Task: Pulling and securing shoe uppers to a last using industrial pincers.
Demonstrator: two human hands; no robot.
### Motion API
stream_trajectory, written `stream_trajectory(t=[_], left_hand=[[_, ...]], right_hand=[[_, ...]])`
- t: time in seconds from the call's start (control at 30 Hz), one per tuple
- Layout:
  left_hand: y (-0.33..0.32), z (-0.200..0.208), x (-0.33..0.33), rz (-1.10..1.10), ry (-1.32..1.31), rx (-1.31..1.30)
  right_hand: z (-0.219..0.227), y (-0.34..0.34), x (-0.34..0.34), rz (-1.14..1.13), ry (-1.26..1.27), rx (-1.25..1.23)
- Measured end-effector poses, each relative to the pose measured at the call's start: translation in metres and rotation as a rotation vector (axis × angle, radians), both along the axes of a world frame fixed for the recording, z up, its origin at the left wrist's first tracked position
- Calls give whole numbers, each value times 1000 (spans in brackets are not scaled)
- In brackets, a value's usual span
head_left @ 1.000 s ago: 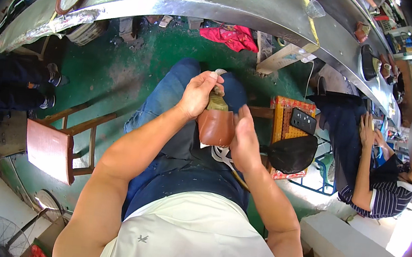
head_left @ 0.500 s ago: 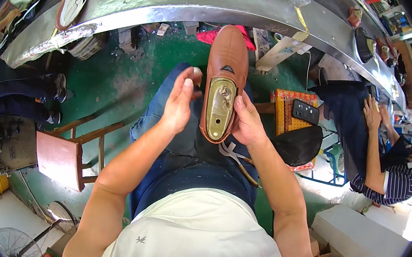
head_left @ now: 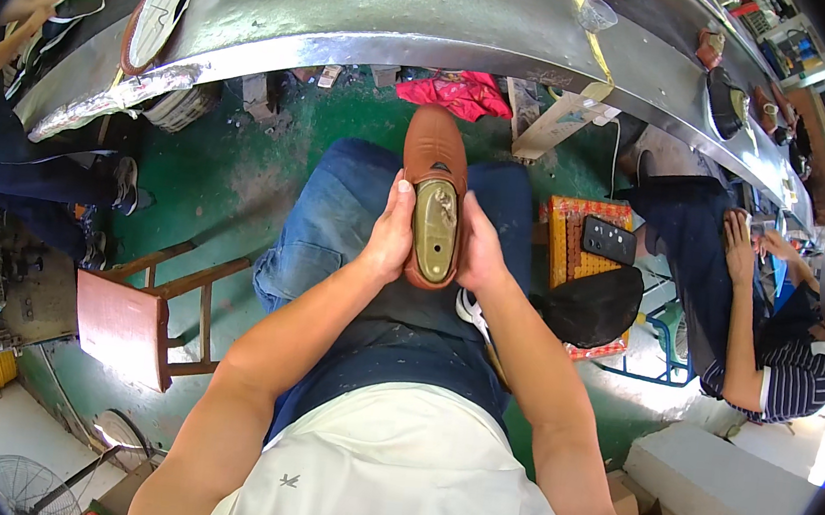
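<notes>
A brown leather shoe points toe-away in front of me, above my lap. An olive-green shoe last with a dark hole fills its opening. My left hand presses against the shoe's left side, thumb up along its edge. Against the right side lies my right hand, so the heel part is held between both palms. The fingers under the shoe are hidden. Lasting pliers rest on my lap by my right wrist, partly covered by the forearm.
A long metal conveyor bench runs across ahead, carrying a white-lined shoe. To my left stands a wooden stool. At right, a phone and black cloth lie on a woven seat; a co-worker sits beyond.
The shoe has come down and lies more level, looking smaller. My left hand, apart from it before, has closed in against its side. The pliers show less under my right forearm.
</notes>
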State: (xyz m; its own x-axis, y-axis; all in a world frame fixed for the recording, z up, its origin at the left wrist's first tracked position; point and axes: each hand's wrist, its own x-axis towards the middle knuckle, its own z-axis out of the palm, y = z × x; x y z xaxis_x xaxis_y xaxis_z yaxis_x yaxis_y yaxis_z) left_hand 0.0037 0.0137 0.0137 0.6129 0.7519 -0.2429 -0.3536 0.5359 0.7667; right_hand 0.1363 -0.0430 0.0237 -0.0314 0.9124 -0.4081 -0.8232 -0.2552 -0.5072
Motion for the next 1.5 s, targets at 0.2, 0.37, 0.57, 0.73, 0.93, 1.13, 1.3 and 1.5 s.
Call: stream_trajectory(t=[0.2, 0.37, 0.57, 0.73, 0.93, 1.13, 1.3, 1.5], left_hand=[[5, -102, 14, 175, 459, -272], [38, -105, 29, 13, 500, -450], [49, -122, 44, -14, 459, -342], [43, -103, 46, -45, 396, -419], [27, -29, 2, -154, -109, -684], [6, 57, -34, -158, -142, -667], [-8, 85, -37, -80, -172, -629], [-12, 122, -40, -12, -131, -493]], right_hand=[[-114, 18, -4, 56, 7, -505], [-65, 34, -12, -33, 8, -692], [-67, 34, -9, -163, -18, -642], [-56, 23, -3, -167, -2, -663], [23, -1, 0, 211, -303, -533], [75, -32, 5, 597, -947, -357], [91, -58, 3, 538, -1163, -115], [149, -85, -14, 371, -1623, 343]])
